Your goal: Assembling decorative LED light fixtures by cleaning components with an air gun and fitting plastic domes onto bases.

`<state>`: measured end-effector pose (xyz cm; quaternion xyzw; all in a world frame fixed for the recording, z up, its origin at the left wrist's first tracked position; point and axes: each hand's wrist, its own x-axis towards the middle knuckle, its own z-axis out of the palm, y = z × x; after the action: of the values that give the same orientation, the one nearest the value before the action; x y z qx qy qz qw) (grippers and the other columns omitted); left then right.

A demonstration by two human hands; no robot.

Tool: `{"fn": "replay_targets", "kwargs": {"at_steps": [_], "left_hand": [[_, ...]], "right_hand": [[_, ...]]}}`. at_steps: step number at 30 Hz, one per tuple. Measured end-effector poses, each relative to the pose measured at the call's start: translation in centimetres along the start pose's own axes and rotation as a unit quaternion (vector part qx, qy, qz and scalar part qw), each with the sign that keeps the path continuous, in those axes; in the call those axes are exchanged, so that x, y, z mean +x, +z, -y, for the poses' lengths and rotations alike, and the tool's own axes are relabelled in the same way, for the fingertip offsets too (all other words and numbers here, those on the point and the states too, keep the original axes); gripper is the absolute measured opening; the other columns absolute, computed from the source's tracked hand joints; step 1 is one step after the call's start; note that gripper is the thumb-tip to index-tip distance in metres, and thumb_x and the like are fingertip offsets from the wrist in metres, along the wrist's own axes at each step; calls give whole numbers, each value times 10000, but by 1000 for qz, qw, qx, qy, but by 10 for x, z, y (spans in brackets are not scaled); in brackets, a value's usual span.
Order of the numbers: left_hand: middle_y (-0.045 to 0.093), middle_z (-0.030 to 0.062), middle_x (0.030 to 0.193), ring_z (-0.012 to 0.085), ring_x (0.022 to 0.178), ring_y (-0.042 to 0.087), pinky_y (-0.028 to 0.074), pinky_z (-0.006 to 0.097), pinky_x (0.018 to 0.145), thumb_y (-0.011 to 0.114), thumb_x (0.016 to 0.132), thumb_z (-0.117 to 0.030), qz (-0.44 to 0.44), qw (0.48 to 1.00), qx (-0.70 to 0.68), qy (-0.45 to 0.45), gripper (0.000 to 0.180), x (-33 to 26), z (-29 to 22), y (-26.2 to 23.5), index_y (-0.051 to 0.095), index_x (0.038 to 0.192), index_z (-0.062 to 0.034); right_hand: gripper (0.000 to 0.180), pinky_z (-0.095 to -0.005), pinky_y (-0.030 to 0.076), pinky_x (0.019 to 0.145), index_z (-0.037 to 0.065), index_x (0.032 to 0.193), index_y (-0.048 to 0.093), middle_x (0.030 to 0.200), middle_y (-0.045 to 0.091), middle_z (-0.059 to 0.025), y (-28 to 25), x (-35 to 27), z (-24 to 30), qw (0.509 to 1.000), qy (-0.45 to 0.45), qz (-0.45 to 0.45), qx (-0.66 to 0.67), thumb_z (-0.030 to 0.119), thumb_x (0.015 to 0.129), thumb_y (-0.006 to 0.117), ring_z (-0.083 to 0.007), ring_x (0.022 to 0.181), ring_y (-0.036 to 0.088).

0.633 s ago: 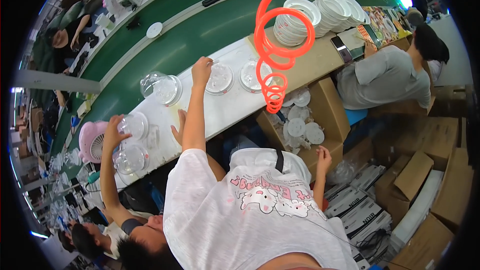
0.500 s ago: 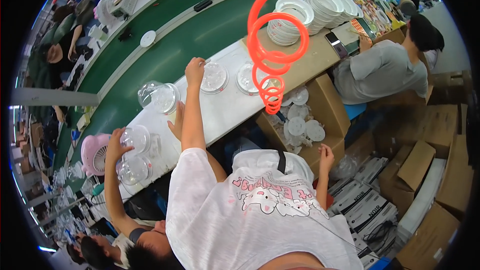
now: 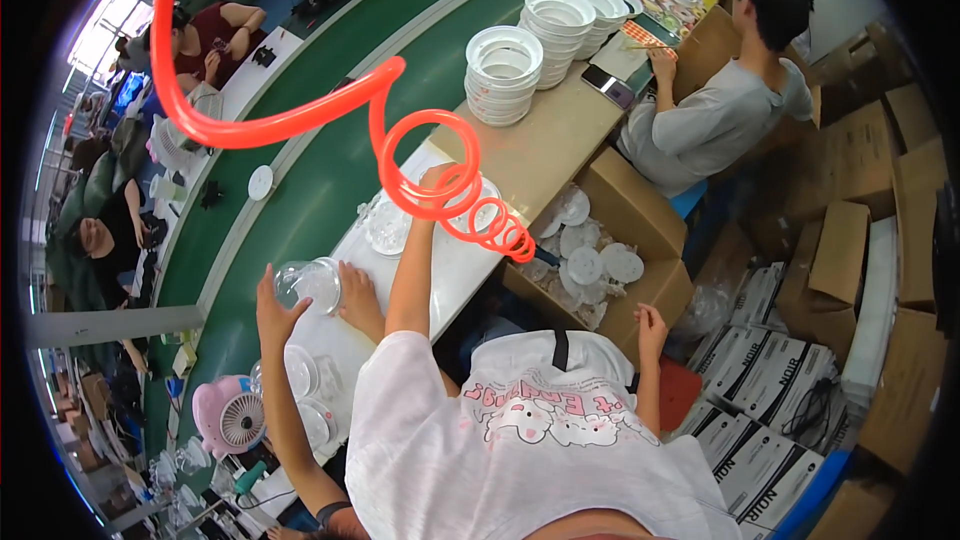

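Note:
My left arm reaches far over the white worktop, and my left hand (image 3: pixel 435 183) is at the far right clear plastic dome (image 3: pixel 484 210). The red coiled hose hangs in front of its fingers, so I cannot tell their shape. Another clear dome (image 3: pixel 388 228) lies just left of my forearm. My right hand (image 3: pixel 651 328) hangs low at my right side beside the cardboard box, with loosely bent fingers and nothing visible in it. A co-worker's two hands (image 3: pixel 274 318) are around a third clear dome (image 3: pixel 318 285), to the left.
A red coiled hose (image 3: pixel 290 123) hangs across the view. Stacked white rings (image 3: pixel 503 60) stand at the back right. An open carton (image 3: pixel 640 202) holds clear discs (image 3: pixel 585 265). A pink fan (image 3: pixel 232 415) stands at left. A seated person (image 3: pixel 712 135) works at right. Flat boxes (image 3: pixel 790 370) lie lower right.
My view has shifted. My left hand has moved right, from the nearer dome to the far right one. The co-worker's left hand has moved from the lower domes up to the middle one.

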<state>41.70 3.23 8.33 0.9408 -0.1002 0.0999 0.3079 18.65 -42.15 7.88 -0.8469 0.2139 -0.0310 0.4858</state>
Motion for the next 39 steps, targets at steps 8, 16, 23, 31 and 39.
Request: {"fn": "replay_targets", "kwargs": {"at_steps": [8,16,23,31,39], "left_hand": [[617,153,768,310,730,596,464,389,664,623,701,-205,-50,991,-7,-125,224,32,9,-12,646,875,-66],[563,139,1043,253,975,537,413,325,832,538,826,-203,-281,930,-176,-162,291,8,-32,-10,555,1051,-20],[585,86,974,169,927,544,405,277,856,204,908,-492,53,762,-613,-202,621,-99,-138,51,563,1028,0],[490,18,563,106,506,466,370,221,495,450,891,-300,-130,601,-735,-284,305,-111,-189,58,534,781,-29],[242,-59,440,50,343,232,228,196,349,368,918,-319,-73,264,-917,-292,247,-166,-281,30,450,757,-151]], "right_hand": [[179,-253,471,658,13,938,601,782,638,-90,-18,-31,-19,998,45,-38,-15,123,860,485,-138,738,613],[180,-243,464,675,3,939,597,787,637,-89,-20,-24,-29,998,60,-3,-34,122,862,486,-136,734,609],[189,-237,460,675,6,960,594,794,627,-74,-5,-16,-33,995,53,86,18,131,871,485,-124,732,594],[195,-233,456,683,31,966,601,836,624,-67,20,29,-68,966,78,244,46,166,854,515,-129,773,590],[681,-370,443,800,56,1095,502,1038,570,-148,108,47,-74,704,501,395,311,641,749,458,-255,956,543]]}}
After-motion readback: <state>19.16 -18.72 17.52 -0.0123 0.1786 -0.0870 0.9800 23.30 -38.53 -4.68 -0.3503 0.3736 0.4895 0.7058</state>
